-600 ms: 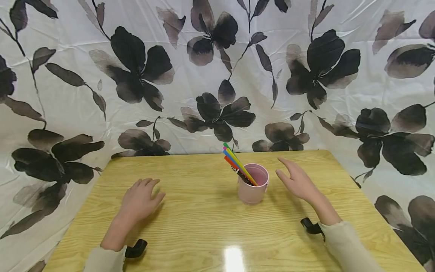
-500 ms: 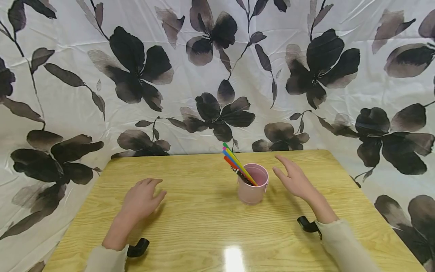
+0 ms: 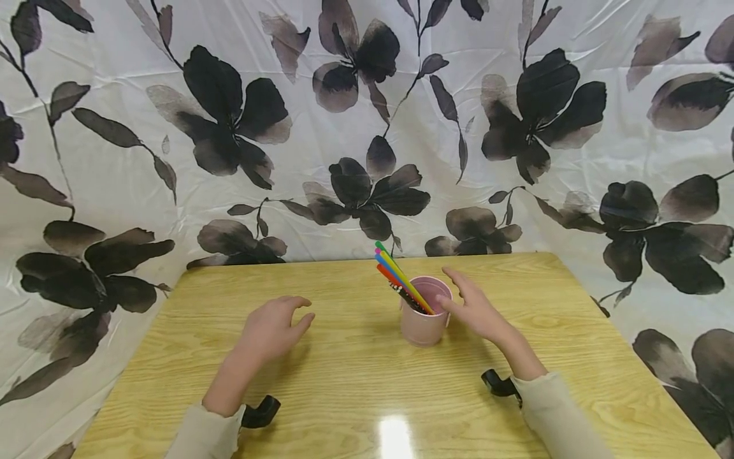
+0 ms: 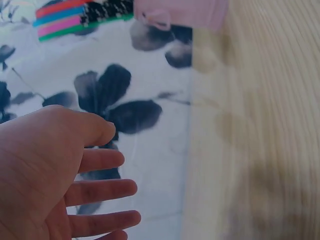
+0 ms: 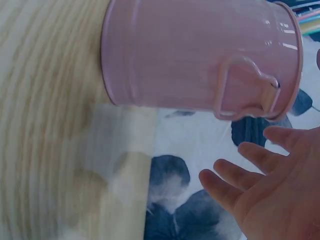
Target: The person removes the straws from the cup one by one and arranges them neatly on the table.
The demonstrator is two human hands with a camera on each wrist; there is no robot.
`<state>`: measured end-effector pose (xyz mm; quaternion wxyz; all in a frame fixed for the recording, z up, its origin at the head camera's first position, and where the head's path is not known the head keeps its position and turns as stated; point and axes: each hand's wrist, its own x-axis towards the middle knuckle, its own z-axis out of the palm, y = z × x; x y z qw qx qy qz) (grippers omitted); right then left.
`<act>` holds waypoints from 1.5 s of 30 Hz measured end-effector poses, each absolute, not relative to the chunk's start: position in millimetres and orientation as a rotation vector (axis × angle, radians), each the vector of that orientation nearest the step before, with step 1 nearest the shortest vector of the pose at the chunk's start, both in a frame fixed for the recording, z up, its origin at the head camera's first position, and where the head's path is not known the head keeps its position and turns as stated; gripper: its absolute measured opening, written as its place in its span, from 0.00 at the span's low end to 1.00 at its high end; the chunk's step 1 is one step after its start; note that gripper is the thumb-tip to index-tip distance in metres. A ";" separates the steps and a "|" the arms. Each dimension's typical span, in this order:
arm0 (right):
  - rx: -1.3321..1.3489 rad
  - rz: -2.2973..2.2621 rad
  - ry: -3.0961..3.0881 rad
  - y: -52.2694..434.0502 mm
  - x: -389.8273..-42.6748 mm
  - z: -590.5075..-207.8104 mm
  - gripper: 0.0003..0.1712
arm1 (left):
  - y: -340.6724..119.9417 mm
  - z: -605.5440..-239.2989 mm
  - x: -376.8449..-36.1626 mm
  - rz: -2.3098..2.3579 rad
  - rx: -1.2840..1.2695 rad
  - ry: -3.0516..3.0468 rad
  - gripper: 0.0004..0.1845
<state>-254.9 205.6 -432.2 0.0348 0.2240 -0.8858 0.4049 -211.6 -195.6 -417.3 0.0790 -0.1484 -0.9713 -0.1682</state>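
Observation:
A pink metal bucket (image 3: 423,330) stands upright on the table, right of its middle. Several slim coloured pens (image 3: 404,275) lean out of it to the left; black patterned parts show on them in the left wrist view. My right hand (image 3: 477,313) is at the bucket's right side, fingers extended, thumb overlapping the rim in the head view. In the right wrist view its spread fingers (image 5: 220,185) point toward the bucket's wall, near a small looped handle (image 5: 221,95). My left hand (image 3: 272,328) hovers over the table left of the bucket, fingers relaxed, holding nothing.
The wooden table (image 3: 355,382) has a light-coloured grain and a bright reflection near its front. Behind it hangs a white cloth (image 3: 321,134) with dark flowers. Black wrist cameras (image 3: 260,412) stick out from both sleeves.
Both hands have moved inward toward the bucket, the left one rightward and the right one leftward until it reaches the bucket's side. The bucket and pens have stayed in place.

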 end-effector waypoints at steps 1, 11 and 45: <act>0.684 1.258 -2.725 204.0 -254.6 -433.4 0.41 | -191.6 -415.3 -210.5 -0.516 -0.453 -2.901 0.18; 0.645 1.318 -2.753 194.4 -252.1 -442.6 0.44 | -150.8 -392.0 -206.1 -0.664 -0.575 -2.692 0.11; 0.653 1.388 -2.712 187.5 -250.5 -447.7 0.44 | -49.8 -380.4 -221.3 -1.430 -0.571 -1.988 0.06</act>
